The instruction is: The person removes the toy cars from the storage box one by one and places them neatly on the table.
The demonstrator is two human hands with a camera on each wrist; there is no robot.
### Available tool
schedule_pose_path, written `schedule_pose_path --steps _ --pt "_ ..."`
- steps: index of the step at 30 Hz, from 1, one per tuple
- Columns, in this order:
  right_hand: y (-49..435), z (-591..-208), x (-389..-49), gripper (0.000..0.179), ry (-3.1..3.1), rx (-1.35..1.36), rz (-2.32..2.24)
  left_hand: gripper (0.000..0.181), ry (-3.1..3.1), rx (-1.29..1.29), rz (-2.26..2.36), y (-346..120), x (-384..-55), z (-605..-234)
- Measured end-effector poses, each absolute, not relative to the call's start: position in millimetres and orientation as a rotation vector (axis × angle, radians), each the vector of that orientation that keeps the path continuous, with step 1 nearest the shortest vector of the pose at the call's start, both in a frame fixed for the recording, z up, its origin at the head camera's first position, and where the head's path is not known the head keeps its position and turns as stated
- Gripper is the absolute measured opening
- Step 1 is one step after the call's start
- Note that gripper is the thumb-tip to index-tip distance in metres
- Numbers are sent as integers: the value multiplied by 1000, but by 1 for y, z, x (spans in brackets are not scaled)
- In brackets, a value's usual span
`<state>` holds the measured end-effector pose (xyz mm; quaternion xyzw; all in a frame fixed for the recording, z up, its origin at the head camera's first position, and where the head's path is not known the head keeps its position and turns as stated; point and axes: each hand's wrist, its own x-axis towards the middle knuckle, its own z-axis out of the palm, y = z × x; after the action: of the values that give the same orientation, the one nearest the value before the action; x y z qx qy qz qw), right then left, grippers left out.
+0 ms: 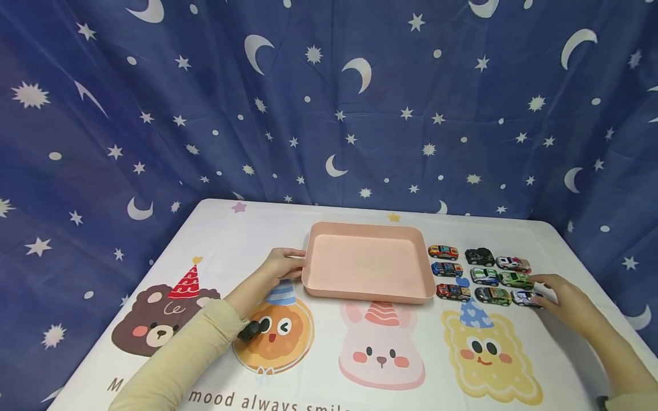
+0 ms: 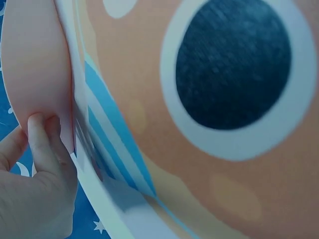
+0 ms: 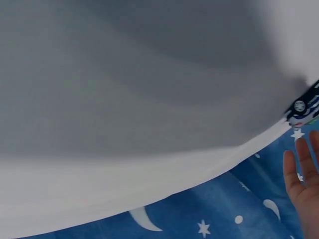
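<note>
A shallow pink tray (image 1: 367, 294) lies flat on the table. My left hand (image 1: 281, 264) is at its left side, fingertips against the outer wall; the left wrist view also shows fingers (image 2: 37, 134) touching that wall. Several small toy cars stand in rows right of the tray. My right hand (image 1: 562, 294) is at their right end, fingers extended beside a green car (image 1: 516, 279) and over the end of a white-and-blue car (image 1: 525, 298). In the right wrist view, the hand (image 3: 304, 184) appears below a dark-sided car (image 3: 305, 105), apart from it there.
Nearest the tray are an orange-red car (image 1: 443, 252), a blue car (image 1: 446, 269) and a red car (image 1: 453, 292). A black car (image 1: 480, 256) stands further right. The white tablecloth (image 1: 257, 228) has printed cartoon figures. A blue star-and-moon curtain (image 1: 329, 131) hangs behind.
</note>
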<state>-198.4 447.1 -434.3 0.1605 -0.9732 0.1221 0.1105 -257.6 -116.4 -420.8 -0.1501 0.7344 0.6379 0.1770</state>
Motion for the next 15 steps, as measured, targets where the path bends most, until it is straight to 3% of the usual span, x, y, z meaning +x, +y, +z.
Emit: schedule_pose_path --steps 6,15 --pt "432 -426 -201 36 -2877 443 382 35 2176 -374 1761 -116 -255 -422" --pt "400 -415 -192 31 -2826 438 483 24 2624 37 1496 -115 -242 -422"
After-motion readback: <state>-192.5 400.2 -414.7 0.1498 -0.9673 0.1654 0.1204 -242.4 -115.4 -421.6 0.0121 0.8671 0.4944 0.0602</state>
